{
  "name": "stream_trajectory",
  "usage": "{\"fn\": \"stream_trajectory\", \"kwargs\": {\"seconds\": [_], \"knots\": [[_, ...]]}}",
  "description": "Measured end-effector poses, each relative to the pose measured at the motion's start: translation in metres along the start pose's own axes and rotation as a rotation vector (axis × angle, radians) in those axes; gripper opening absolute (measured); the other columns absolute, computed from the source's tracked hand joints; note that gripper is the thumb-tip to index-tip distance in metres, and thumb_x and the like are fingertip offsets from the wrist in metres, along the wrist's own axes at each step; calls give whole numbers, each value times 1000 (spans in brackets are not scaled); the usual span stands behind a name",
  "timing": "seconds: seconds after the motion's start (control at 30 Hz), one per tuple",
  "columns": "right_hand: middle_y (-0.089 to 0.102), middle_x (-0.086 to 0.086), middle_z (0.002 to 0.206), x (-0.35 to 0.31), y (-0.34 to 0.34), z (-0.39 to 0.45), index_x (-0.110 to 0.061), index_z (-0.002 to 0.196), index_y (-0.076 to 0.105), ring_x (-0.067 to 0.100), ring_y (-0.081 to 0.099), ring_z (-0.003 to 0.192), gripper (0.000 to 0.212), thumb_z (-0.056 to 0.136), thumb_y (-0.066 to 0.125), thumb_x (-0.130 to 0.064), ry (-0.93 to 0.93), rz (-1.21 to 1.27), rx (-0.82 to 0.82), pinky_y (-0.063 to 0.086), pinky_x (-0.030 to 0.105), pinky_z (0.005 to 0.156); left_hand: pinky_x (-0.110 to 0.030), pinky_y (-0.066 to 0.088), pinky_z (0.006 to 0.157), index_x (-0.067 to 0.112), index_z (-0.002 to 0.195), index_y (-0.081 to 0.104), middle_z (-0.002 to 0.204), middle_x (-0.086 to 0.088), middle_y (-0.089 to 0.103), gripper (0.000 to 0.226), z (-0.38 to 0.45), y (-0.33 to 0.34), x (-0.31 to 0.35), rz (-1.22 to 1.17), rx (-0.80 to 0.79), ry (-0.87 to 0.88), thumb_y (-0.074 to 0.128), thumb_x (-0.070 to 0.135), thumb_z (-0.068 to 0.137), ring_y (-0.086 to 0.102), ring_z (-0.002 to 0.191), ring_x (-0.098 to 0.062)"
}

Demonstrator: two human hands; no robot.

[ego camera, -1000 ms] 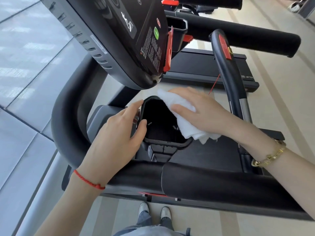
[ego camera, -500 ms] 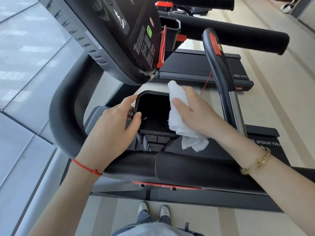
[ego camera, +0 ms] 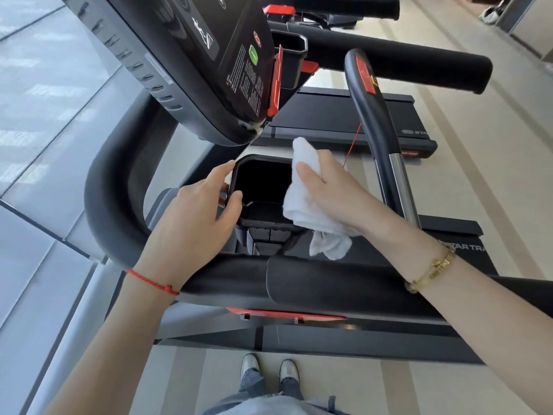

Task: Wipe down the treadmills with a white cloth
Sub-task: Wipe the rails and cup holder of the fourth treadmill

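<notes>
The white cloth (ego camera: 311,202), bunched and soft, is gripped by the right hand (ego camera: 332,190) against the treadmill (ego camera: 329,289) cup holder (ego camera: 260,190), whose rim the left hand (ego camera: 191,223) grips. "STAR TRA" shows on the deck.
</notes>
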State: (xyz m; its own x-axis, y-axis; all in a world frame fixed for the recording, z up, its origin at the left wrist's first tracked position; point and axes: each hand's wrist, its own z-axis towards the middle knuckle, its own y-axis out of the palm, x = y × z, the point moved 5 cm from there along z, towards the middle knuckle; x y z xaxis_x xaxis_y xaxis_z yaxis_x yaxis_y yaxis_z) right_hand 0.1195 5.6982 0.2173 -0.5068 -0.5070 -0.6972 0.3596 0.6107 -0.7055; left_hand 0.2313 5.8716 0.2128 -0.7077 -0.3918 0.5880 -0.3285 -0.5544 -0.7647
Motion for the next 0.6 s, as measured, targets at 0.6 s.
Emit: {"fn": "stream_trajectory", "kwargs": {"seconds": [0.6], "knots": [[30, 0, 132, -29, 18, -77, -26, 140, 35, 21, 33, 106, 56, 93, 19, -52, -289, -588, 76, 39, 32, 90, -26, 42, 60, 22, 143, 46, 53, 8, 48, 43, 1, -1, 2, 18, 8, 7, 38, 23, 101, 54, 66, -4]]}}
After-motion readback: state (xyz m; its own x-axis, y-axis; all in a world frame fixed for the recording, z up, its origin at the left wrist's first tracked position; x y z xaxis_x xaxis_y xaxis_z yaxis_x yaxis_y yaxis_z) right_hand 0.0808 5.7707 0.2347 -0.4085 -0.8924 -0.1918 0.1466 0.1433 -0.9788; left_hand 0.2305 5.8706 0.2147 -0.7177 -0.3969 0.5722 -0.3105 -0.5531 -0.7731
